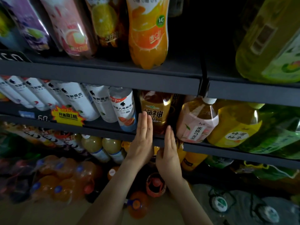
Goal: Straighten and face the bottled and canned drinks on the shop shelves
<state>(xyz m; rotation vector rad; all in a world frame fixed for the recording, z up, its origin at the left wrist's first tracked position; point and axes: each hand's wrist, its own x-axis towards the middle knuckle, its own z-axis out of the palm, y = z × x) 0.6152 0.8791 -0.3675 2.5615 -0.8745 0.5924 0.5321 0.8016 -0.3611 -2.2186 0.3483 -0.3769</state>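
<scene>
Your left hand [142, 137] and right hand [168, 153] rise side by side, each grip apart, fingers straight, holding nothing. At 12 o'clock from them the brown tea bottle [156, 111] stands on the middle shelf [100, 127], with a white electrolyte bottle [125, 109] at its 9 o'clock and a pink peach-tea bottle [197, 122] at its 3. Full, it likely feels heavy, the plastic stiff, the label film slick. Take it low on the body, a palm on either side.
</scene>
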